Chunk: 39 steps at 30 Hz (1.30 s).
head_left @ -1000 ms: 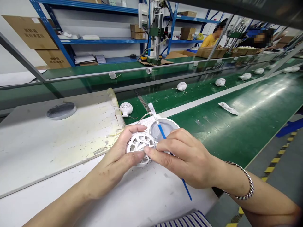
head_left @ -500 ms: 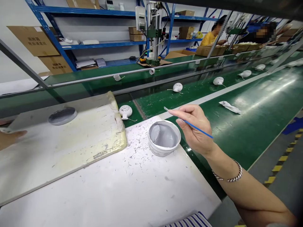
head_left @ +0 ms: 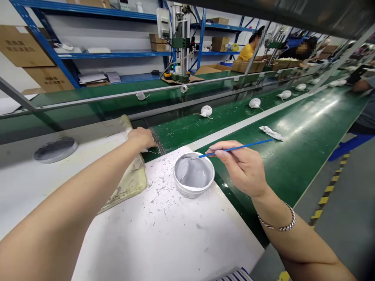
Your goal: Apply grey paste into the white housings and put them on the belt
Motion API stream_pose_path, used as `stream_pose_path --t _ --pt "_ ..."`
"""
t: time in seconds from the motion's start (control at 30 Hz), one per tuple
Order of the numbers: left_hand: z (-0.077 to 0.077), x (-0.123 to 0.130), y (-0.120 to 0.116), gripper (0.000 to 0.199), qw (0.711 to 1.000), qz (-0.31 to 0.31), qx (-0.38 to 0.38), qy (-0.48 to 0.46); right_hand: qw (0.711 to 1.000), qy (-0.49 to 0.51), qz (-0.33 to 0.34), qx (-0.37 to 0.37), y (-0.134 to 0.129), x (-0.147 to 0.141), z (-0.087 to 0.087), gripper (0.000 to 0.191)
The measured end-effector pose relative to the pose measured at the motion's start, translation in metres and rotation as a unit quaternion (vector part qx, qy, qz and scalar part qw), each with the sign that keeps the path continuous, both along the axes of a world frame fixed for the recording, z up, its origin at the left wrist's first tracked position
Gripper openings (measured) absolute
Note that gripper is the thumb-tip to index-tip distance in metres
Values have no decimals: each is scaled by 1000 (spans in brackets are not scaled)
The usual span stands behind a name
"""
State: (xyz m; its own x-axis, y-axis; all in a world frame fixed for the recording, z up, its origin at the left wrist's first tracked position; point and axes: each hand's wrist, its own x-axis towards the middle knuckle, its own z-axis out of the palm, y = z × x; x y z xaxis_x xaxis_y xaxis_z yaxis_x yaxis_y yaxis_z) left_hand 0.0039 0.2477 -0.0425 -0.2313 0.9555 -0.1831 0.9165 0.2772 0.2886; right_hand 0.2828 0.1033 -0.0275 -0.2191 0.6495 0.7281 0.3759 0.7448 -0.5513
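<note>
In the head view, with the clock face centred on the tub point(head_left: 190, 192), the right hand point(head_left: 244, 169) is at 3 o'clock, closed in a pinch on a blue brush point(head_left: 254, 143). The bristles angle down into the tub near its 12 o'clock rim; whether they touch the grey paste point(head_left: 200, 174) I cannot tell. The brush looks light and stiff-handled with a soft tip; it is best held low on the handle, clear of the paste, which would make it slippery.

The tub seems thin-walled plastic, weighted by thick, sticky paste; take it round the outer wall, below the smeared rim.

The left hand point(head_left: 141, 138) reaches to 10 o'clock, fingers turned down over the edge of the board point(head_left: 130, 186). A thin wire point(head_left: 154, 152) shows beside it, but its grip is hidden, so I cannot tell what it holds.

Between 12 and 1 o'clock, a white domed part point(head_left: 206, 111) rests on the green belt point(head_left: 175, 132). It looks light and rigid, its leads fragile: hold it by the sides, never the leads.
</note>
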Motion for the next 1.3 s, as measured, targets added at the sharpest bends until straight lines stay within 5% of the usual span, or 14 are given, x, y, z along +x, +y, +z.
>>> stream_pose_path --t 0.1,0.2,0.37,0.57,0.63,0.73,0.83,0.9,1.13,1.3 --pt "2 -8 -5 42 993 56 25 -105 1000 -19 -6 5 1 4 1 14" --pt "18 -28 -26 50 954 94 86 -270 999 -31 8 11 3 4 -1 15" --pt "42 -52 -81 24 797 125 186 -560 999 -23 34 0 3 0 -3 15" --pt "33 -52 -126 21 572 189 206 -771 981 123 74 -131 3 -3 -5 11" --pt "30 -49 -134 26 525 212 179 -804 964 179 85 -175 7 -4 -8 10" --pt "31 -43 -143 36 502 217 153 -823 944 227 87 -222 16 -4 -12 14" --pt "35 -37 -152 48 491 191 142 -838 925 271 90 -252 24 -2 -15 18" --pt "38 -34 -156 47 509 175 144 -830 911 299 89 -271 27 -1 -16 22" --pt "38 -26 -167 50 663 96 179 -720 841 377 88 -377 33 -1 -17 33" --pt "37 -18 -172 52 725 39 196 -659 922 292 45 -250 31 1 -19 25"
